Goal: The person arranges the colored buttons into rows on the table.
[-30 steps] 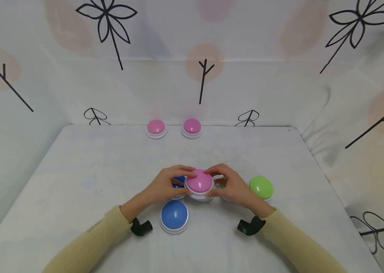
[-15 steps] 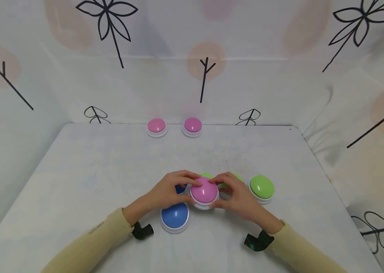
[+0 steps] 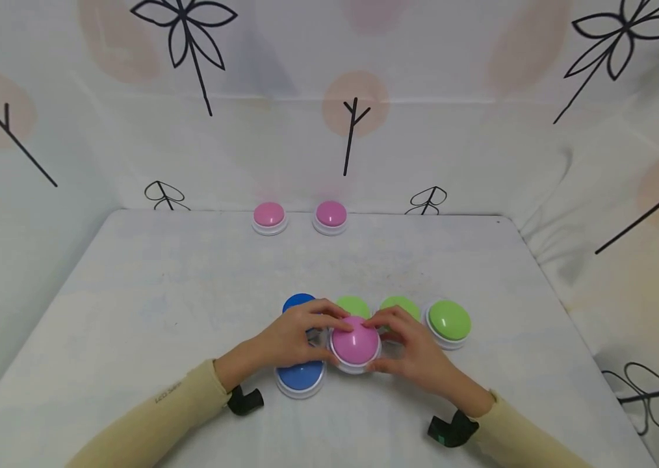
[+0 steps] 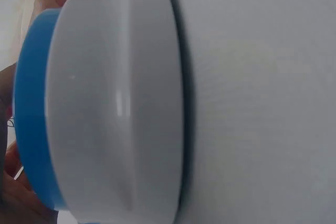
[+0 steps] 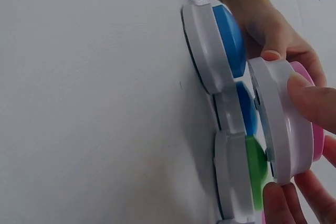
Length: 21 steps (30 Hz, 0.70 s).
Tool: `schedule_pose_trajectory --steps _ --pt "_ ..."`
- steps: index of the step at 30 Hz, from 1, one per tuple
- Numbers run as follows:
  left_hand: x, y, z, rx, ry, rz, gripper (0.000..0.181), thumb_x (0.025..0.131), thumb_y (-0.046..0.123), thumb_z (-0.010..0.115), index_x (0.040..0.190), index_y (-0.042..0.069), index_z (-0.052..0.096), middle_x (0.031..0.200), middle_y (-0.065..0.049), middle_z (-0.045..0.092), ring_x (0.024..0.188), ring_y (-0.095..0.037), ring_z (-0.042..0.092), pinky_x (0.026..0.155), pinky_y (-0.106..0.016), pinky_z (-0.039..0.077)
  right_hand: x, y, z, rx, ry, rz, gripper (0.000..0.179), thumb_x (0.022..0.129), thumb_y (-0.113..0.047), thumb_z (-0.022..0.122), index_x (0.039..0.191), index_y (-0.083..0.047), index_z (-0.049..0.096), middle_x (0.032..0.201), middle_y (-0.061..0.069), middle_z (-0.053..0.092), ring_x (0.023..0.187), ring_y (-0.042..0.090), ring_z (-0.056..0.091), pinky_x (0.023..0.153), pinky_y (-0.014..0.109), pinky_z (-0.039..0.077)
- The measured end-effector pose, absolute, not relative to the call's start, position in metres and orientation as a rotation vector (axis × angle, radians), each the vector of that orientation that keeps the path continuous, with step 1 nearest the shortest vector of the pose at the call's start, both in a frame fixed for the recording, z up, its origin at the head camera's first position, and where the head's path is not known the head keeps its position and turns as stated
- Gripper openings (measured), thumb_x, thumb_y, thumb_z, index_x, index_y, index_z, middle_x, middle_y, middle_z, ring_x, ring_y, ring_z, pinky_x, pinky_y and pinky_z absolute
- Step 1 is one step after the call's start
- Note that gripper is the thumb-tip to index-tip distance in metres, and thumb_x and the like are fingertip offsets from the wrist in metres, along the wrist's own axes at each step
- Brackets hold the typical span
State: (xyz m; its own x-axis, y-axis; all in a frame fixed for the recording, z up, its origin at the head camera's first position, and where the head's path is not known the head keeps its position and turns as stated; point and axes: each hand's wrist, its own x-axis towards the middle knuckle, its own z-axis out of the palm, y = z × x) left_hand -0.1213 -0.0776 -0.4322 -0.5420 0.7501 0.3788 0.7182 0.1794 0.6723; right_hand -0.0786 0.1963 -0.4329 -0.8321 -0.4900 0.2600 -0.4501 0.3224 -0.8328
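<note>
A pink push button (image 3: 355, 341) with a white round base is held between both hands in the middle of the head view. My left hand (image 3: 299, 335) grips its left side, fingers on the top and thumb low on the base. On the other side, my right hand (image 3: 420, 351) grips it the same way. The right wrist view shows the base (image 5: 283, 119) raised off the table, its underside partly visible. Below my left hand sits a blue button (image 3: 300, 378), partly covered; it fills much of the left wrist view. A second blue button (image 3: 298, 301) lies behind that hand.
Behind the held button, a green button (image 3: 353, 304) and another green button (image 3: 400, 305) stand in a row with a third green button (image 3: 449, 320) at the right. Two pink buttons, one left (image 3: 268, 214) and one right (image 3: 331, 214), stand at the white table's (image 3: 189, 260) back edge.
Both hands have brought the pink button nearer to the person and slightly right. The far blue button and two green buttons behind it show more now.
</note>
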Motion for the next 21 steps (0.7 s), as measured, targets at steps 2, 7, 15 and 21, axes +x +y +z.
schedule_pose_trajectory --steps 2,7,15,21 --pt "-0.120 -0.077 -0.432 1.473 2.362 1.317 0.049 0.080 0.028 0.086 0.124 0.017 0.070 0.128 0.003 0.058 0.120 -0.011 0.054 0.094 -0.026 0.051 -0.076 0.197 -0.432 -0.893 2.521 -1.554 0.057 0.073 -0.020 0.091 0.123 -0.018 0.064 0.120 0.000 0.055 0.109 0.018 0.056 0.088 0.037 0.056" --pt "-0.118 -0.076 -0.433 1.434 2.303 1.334 0.049 0.076 0.029 0.088 0.122 0.018 0.072 0.126 0.005 0.059 0.116 -0.010 0.055 0.082 -0.024 0.055 -0.068 0.195 -0.427 -0.859 2.490 -1.541 0.057 0.072 -0.018 0.091 0.122 -0.014 0.065 0.120 0.002 0.055 0.108 0.019 0.056 0.087 0.038 0.057" --pt "-0.113 -0.076 -0.432 1.359 2.228 1.289 0.048 0.079 0.027 0.086 0.123 0.018 0.071 0.126 0.004 0.058 0.119 -0.010 0.052 0.086 -0.024 0.053 -0.064 0.197 -0.442 -0.957 2.458 -1.572 0.058 0.072 -0.018 0.091 0.124 -0.015 0.064 0.119 0.004 0.056 0.107 0.018 0.057 0.081 0.033 0.058" --pt "-0.113 -0.076 -0.434 1.318 2.238 1.187 0.047 0.078 0.026 0.086 0.122 0.019 0.071 0.126 0.006 0.058 0.117 -0.007 0.052 0.087 -0.021 0.051 -0.064 0.197 -0.456 -1.068 2.486 -1.567 0.063 0.065 -0.006 0.094 0.121 -0.006 0.064 0.116 0.010 0.057 0.103 0.022 0.060 0.079 0.036 0.059"
